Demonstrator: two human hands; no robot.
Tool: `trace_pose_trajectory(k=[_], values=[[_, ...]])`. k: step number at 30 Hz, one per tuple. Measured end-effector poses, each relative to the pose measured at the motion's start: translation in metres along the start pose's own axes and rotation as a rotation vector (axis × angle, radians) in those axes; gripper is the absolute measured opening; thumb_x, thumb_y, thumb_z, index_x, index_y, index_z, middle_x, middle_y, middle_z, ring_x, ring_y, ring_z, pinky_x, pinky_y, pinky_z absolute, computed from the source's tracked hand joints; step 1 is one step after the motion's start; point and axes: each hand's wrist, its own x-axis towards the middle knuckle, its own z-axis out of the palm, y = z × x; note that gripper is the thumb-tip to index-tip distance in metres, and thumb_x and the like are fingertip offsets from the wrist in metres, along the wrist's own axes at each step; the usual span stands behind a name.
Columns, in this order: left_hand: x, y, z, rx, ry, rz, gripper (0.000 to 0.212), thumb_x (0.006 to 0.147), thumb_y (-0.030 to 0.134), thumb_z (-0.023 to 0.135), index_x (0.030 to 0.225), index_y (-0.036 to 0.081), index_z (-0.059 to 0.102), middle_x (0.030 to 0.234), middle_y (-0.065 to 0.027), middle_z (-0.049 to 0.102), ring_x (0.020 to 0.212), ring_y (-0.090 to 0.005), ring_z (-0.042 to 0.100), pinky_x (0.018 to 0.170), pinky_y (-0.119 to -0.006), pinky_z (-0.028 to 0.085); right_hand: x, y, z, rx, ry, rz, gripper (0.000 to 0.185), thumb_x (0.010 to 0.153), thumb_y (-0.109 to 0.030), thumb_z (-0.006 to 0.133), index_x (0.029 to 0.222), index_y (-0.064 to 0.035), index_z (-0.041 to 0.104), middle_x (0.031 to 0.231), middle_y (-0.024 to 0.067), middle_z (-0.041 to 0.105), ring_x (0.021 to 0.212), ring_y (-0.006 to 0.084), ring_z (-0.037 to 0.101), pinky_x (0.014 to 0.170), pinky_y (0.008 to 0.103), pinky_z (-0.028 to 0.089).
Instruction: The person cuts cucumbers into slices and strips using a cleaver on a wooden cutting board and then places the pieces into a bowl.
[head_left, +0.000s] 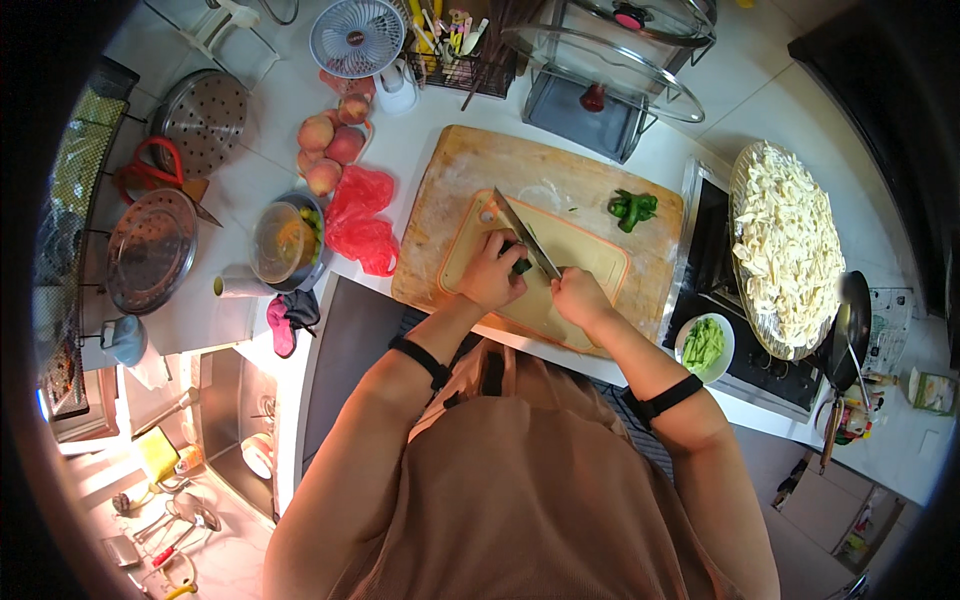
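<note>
My right hand (581, 298) grips the handle of a kitchen knife (523, 231), whose blade slants up and left over a beige cutting board with an orange rim (551, 315). Left of the blade, my left hand (491, 276) holds a dark green vegetable piece (520, 262), largely covered by the fingers. The beige board lies on a larger wooden board (427, 217) dusted with white powder. Cut green pepper (632, 210) sits in a small heap at the wooden board's upper right. One thin green sliver lies near the blade.
A large platter of noodles (784, 247) and a white bowl of cut green vegetable (704, 345) rest over the stove (757, 375) at right. Peaches (326, 146), a red plastic bag (362, 217) and a lidded bowl (283, 244) stand left. Glass lids (600, 71) rise behind the board.
</note>
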Motion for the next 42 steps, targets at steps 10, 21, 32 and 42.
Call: trace_pose_trajectory(k=[10, 21, 32, 42], values=[[-0.002, -0.003, -0.016, 0.008, 0.01, 0.061, 0.033, 0.072, 0.013, 0.073, 0.104, 0.008, 0.064, 0.114, -0.0082, 0.055, 0.11, -0.0312, 0.051, 0.091, -0.039, 0.048, -0.01, -0.017, -0.012, -0.041, 0.004, -0.006, 0.022, 0.086, -0.013, 0.051, 0.085, 0.0055, 0.063, 0.08, 0.0288, 0.064, 0.082, 0.0432, 0.064, 0.076, 0.048, 0.051], [-0.014, -0.03, 0.016, 0.014, 0.163, 0.161, 0.028, 0.074, 0.008, 0.068, 0.102, 0.005, 0.066, 0.109, -0.01, 0.061, 0.109, -0.0318, 0.053, 0.092, -0.039, 0.048, -0.055, -0.04, -0.032, -0.231, -0.123, -0.02, 0.023, 0.083, -0.005, 0.048, 0.1, 0.003, 0.061, 0.088, 0.0277, 0.065, 0.084, 0.0427, 0.064, 0.075, 0.0493, 0.051], [-0.011, -0.024, 0.011, -0.083, 0.195, 0.16, 0.03, 0.072, 0.003, 0.07, 0.102, 0.007, 0.066, 0.109, -0.0092, 0.061, 0.107, -0.0309, 0.055, 0.09, -0.038, 0.049, -0.01, -0.024, -0.002, -0.152, -0.087, -0.01, 0.022, 0.081, -0.006, 0.048, 0.093, 0.0036, 0.064, 0.088, 0.0282, 0.065, 0.086, 0.0425, 0.064, 0.077, 0.0481, 0.051], [-0.013, -0.028, 0.013, -0.056, 0.2, 0.16, 0.027, 0.074, 0.004, 0.069, 0.1, 0.006, 0.065, 0.108, -0.0089, 0.061, 0.107, -0.0311, 0.055, 0.09, -0.038, 0.049, -0.047, -0.034, -0.037, -0.174, -0.129, -0.019, 0.019, 0.079, -0.005, 0.052, 0.09, 0.0049, 0.064, 0.086, 0.0292, 0.064, 0.085, 0.0433, 0.063, 0.077, 0.047, 0.051]])
